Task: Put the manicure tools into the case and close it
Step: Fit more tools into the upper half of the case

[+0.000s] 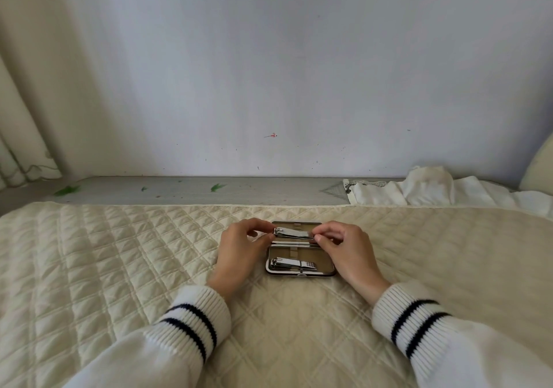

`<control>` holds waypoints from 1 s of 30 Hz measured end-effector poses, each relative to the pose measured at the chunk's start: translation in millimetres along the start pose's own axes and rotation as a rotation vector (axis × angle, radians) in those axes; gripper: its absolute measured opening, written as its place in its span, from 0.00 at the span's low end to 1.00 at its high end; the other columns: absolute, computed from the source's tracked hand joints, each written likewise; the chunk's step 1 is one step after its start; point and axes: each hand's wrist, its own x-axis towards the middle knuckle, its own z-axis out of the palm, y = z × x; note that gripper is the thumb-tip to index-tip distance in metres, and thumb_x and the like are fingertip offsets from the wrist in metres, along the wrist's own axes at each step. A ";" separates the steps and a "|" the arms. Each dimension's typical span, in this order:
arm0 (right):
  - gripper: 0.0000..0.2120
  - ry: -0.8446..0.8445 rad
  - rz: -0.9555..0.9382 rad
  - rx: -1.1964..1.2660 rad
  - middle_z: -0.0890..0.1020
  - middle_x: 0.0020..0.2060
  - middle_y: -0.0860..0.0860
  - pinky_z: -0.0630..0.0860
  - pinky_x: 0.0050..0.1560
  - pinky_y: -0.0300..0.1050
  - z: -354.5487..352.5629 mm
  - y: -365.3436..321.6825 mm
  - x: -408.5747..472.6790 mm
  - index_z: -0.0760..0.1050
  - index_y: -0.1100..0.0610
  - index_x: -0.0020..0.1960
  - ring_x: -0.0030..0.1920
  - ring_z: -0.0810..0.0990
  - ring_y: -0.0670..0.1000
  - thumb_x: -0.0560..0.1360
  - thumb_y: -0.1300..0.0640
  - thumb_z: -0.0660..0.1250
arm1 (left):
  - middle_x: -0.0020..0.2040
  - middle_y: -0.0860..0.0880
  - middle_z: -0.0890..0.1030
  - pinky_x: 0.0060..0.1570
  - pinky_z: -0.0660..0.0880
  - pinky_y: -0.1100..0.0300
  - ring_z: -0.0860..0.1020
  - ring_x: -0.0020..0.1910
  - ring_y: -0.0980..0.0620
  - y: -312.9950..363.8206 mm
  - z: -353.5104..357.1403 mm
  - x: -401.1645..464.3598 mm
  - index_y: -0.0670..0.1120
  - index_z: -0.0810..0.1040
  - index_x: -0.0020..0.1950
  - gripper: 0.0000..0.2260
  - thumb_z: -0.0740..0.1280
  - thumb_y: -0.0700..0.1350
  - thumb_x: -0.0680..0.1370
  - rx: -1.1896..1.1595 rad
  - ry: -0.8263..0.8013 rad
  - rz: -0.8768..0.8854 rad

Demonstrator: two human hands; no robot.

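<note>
A small metal-rimmed manicure case [324, 271] lies open on the quilted bed, its beige lining showing in both halves. A silver nail clipper [291, 264] rests in the near half. A second, larger silver nail clipper [292, 233] is held level over the far half. My left hand [239, 253] pinches its left end and my right hand [347, 253] pinches its right end. Whether this clipper touches the lining is hidden by my fingers.
The cream quilted bedspread [119, 268] spreads all around the case. A grey ledge [194, 190] runs along the wall behind the bed. Crumpled white cloth [434, 190] lies at the back right, and a curtain [24, 118] hangs at the left.
</note>
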 end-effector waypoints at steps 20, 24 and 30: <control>0.06 0.033 -0.079 -0.123 0.78 0.39 0.47 0.66 0.37 0.22 4.0 4.2 2.4 0.81 0.58 0.44 0.34 0.70 0.38 0.70 0.65 0.67 | 0.44 0.52 0.76 0.41 0.67 0.64 0.73 0.40 0.57 -3.4 9.4 5.5 0.50 0.82 0.45 0.04 0.70 0.45 0.71 0.105 -0.057 -0.010; 0.06 0.024 -0.099 -0.165 0.75 0.36 0.44 0.66 0.38 0.22 4.1 3.9 2.3 0.81 0.58 0.45 0.33 0.68 0.38 0.71 0.65 0.67 | 0.48 0.50 0.74 0.48 0.67 0.60 0.73 0.47 0.51 -4.9 9.5 8.4 0.50 0.82 0.45 0.05 0.70 0.45 0.70 0.123 -0.076 -0.028; 0.06 0.020 -0.099 -0.175 0.72 0.33 0.41 0.66 0.39 0.22 3.9 5.1 3.2 0.82 0.58 0.44 0.32 0.68 0.39 0.71 0.65 0.67 | 0.49 0.50 0.76 0.42 0.67 0.63 0.72 0.38 0.58 -6.3 9.0 7.5 0.52 0.81 0.48 0.07 0.69 0.46 0.71 0.124 -0.082 0.020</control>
